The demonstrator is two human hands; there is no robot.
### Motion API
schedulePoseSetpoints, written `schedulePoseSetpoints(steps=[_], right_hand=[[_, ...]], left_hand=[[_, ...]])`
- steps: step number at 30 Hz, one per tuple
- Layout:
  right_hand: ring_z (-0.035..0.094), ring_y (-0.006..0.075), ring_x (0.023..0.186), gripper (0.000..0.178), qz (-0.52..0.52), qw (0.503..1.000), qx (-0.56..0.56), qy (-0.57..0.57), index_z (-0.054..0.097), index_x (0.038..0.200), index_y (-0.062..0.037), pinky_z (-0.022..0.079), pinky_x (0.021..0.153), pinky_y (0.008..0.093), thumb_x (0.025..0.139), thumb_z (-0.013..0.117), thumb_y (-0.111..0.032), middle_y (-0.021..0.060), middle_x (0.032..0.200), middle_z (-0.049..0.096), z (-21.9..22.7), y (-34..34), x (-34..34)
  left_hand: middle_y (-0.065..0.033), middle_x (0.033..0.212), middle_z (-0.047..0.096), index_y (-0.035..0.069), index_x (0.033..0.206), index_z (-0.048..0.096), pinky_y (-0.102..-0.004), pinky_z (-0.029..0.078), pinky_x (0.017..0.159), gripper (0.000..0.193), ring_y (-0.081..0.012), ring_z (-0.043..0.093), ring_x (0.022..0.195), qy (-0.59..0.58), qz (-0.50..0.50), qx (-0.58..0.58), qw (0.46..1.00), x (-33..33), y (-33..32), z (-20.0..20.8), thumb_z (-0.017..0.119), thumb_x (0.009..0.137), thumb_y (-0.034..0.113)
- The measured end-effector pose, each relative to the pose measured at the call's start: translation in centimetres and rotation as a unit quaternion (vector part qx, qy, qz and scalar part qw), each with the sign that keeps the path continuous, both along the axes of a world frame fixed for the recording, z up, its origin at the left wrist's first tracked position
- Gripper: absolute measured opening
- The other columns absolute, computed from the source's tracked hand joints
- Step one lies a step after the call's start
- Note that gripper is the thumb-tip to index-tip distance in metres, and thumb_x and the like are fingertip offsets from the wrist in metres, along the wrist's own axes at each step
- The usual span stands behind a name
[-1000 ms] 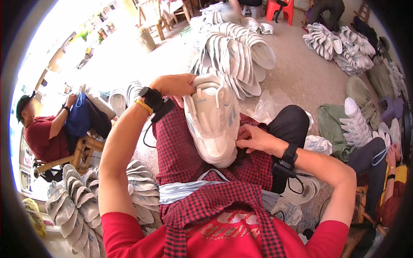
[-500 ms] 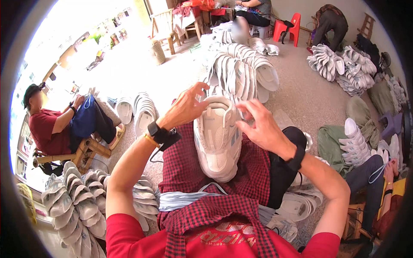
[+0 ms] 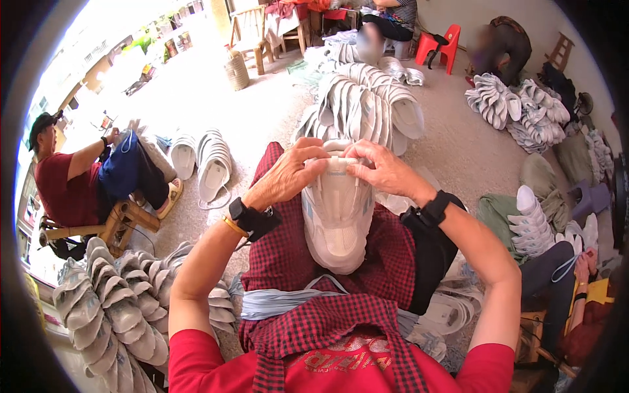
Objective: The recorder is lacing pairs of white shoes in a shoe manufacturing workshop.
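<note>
A white sneaker upper [image 3: 339, 226] with pale blue side marks rests on my lap, toe toward me, over a red-and-black checked apron [image 3: 285, 245]. At its far end, my left hand [image 3: 288, 171] pinches the left side of a pale strip, apparently the tongue [image 3: 337, 164]. My right hand [image 3: 386, 169] pinches the right side of that strip, thumb and fingers together. The two hands face each other a short gap apart, both closed. The far part of the shoe's opening is partly hidden behind my fingers.
Long rows of nested white shoe uppers [image 3: 354, 108] lie ahead, with more stacks [image 3: 108, 314] at lower left and a pile [image 3: 495, 101] at far right. A seated person [image 3: 65, 177] works at left; another's hands [image 3: 583, 265] show at right. A red chair [image 3: 442, 49] stands at the back.
My hands, spread apart beside the shoe's opening before, have come together and closed on the tongue strip. The strip now lies across the opening. The shoe has shifted slightly right.
</note>
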State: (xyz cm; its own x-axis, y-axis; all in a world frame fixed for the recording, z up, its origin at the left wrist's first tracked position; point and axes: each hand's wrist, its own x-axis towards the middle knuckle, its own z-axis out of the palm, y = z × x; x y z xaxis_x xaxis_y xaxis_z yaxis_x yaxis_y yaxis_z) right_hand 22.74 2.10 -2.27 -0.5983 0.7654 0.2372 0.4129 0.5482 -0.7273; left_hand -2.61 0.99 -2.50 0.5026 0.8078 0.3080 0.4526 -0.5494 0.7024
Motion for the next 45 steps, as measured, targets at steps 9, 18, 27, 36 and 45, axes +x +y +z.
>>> schedulePoseSetpoints(steps=[9,18,27,36,45], right_hand=[[0.062,0.0221,0.094,0.035,-0.011,0.994,0.095,0.056,0.058,0.111,-0.0019,0.053,0.071,0.0312,0.082,0.073,-0.014,0.0105,0.109,0.060,-0.3,-1.2,1.3],[0.057,0.0295,0.101,0.024,0.017,0.989,0.142,-0.033,0.063,0.102,-0.0064,0.046,0.091,0.0396,0.080,0.073,-0.009,0.0119,0.102,0.055,0.9,-0.8,2.4],[0.052,0.0333,0.110,0.013,0.110,0.973,0.200,-0.027,0.057,0.087,0.0016,0.044,0.096,0.0403,0.081,0.068,-0.003,0.0152,0.110,0.050,2.7,-1.0,1.0],[0.059,0.0323,0.096,0.017,0.025,0.984,0.175,0.019,0.056,0.094,0.0006,0.048,0.087,0.0410,0.083,0.068,-0.004,0.0140,0.100,0.056,-1.2,0.4,0.7],[0.060,0.0316,0.096,0.013,-0.027,0.986,0.166,-0.020,0.058,0.096,0.0022,0.047,0.087,0.0370,0.089,0.063,-0.007,0.0160,0.100,0.059,-1.2,0.0,1.1]], left_hand=[[-0.0282,0.139,0.047,-0.006,0.118,0.063,-0.0450,0.042,0.106,0.059,-0.0406,0.051,0.128,0.026,0.077,0.066,0.994,2.1,-0.7,-2.1,0.074,0.083,0.041],[-0.0291,0.147,0.038,-0.006,0.129,0.054,-0.0460,0.040,0.109,0.073,-0.0423,0.045,0.133,0.033,0.101,0.016,0.994,3.4,-1.0,-2.1,0.076,0.080,0.042],[-0.0305,0.145,0.039,-0.001,0.125,0.056,-0.0477,0.035,0.113,0.068,-0.0431,0.039,0.138,0.033,0.124,0.047,0.991,4.4,-1.9,-2.3,0.080,0.071,0.033],[-0.0317,0.148,0.035,-0.003,0.139,0.041,-0.0501,0.032,0.115,0.078,-0.0465,0.036,0.140,0.030,0.125,0.079,0.988,4.2,-3.1,-0.9,0.078,0.076,0.024],[-0.0420,0.146,0.029,-0.019,0.142,0.022,-0.0511,0.033,0.115,0.093,-0.0545,0.034,0.136,0.030,0.141,0.143,0.979,5.6,-2.2,-9.2,0.074,0.081,0.028]])
